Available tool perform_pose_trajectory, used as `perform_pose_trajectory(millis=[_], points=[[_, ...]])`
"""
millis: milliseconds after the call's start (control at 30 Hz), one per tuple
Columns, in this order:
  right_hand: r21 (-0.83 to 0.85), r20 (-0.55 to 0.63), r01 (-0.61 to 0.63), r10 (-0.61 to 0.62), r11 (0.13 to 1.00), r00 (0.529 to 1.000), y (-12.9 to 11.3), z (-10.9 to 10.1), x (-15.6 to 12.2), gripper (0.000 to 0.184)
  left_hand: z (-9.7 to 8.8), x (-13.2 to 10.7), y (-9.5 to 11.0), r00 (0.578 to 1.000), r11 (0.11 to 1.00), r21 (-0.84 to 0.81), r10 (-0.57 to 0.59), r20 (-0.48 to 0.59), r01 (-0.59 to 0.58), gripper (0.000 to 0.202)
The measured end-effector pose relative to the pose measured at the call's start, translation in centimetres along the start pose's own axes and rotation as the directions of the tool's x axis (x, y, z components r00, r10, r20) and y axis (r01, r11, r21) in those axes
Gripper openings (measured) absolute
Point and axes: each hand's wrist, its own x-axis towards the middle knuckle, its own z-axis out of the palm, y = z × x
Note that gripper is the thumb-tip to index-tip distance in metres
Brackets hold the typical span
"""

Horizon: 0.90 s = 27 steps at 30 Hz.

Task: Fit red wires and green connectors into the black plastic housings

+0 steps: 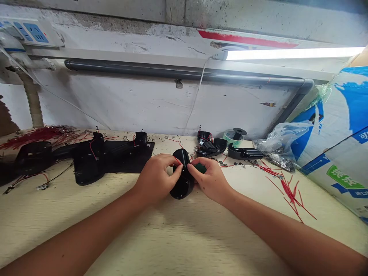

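Note:
A black plastic housing (183, 184) with a rounded lower end stands between my hands over the middle of the table. My left hand (156, 176) is closed in a pinch at its left side, thumb and index finger on a thin red wire (177, 160). From the right, my right hand (211, 178) grips the same housing, its thumb and fingertip pressed near the housing's edge. Whether a small part sits in those right fingertips is hidden. Something dark green (200, 167) shows under the right fingers; its kind is not clear.
More black housings (89, 165) lie at left, some on a black mat (126, 159); others (245, 152) lie at back right. Red wires (291, 191) are scattered at right, a bundle (40, 135) at back left. Tape roll (233, 137), plastic bag (283, 143) and blue-white carton (339, 145) border the right.

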Motion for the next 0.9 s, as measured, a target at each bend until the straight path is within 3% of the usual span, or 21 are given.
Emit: perform_pose_trajectory(millis=[200,567,900], points=[[0.011,0.016,-0.009,0.009,1.0,1.0,0.1,-0.1,0.0,0.03,-0.1,0.0,0.4,0.998,0.998,-0.045,-0.05,0.029,0.051,0.016],[-0.158,-0.017,0.049,-0.052,0.986,0.999,-0.6,-0.1,-0.3,0.027,-0.2,0.3,1.0,0.989,0.992,-0.058,-0.105,0.101,0.111,0.018],[-0.097,-0.019,-0.017,0.016,0.995,1.0,-0.6,0.0,-0.1,0.03,0.2,0.4,0.1,0.989,0.986,-0.093,-0.137,0.055,0.142,0.018]])
